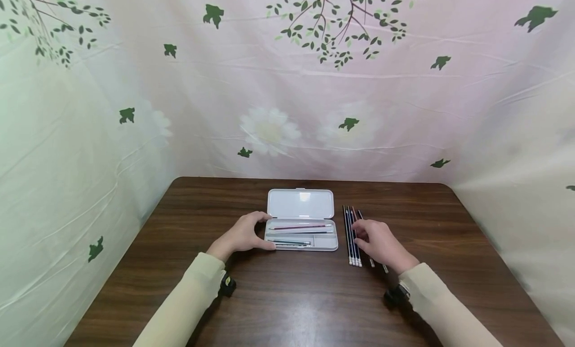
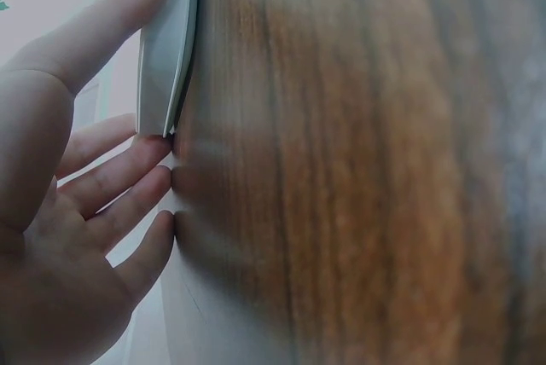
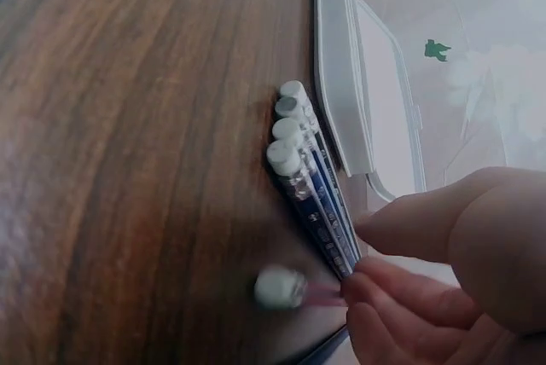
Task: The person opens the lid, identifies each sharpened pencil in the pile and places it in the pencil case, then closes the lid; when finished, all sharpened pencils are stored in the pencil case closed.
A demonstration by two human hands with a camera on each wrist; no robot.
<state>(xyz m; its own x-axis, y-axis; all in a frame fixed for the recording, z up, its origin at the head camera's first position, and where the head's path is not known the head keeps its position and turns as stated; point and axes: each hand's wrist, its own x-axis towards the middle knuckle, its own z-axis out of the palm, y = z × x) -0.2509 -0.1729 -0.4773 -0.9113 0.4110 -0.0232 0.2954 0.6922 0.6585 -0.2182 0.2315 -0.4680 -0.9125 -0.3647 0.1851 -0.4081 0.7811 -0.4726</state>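
An open white pencil case (image 1: 325, 243) lies on the table with several pencils (image 1: 292, 242) in its compartments. My left hand (image 1: 244, 232) holds its left end, thumb at the front edge and fingers at the back corner; in the left wrist view the thumb (image 2: 128, 15) lies along its side. Right of the case, several dark blue pencils (image 1: 350, 237) lie side by side, white erasers toward me. My right hand (image 1: 377, 239) is over them, thumb and forefinger apart. In the right wrist view its fingertips overlap a reddish pencil (image 3: 320, 294), whose eraser end is blurred.
The case's lid (image 1: 298, 203) is folded back behind it. Another dark pencil (image 1: 385, 269) lies partly under my right hand. The brown wooden table (image 1: 287, 297) ends at a printed cloth backdrop (image 1: 305, 102), which also hangs along both sides.
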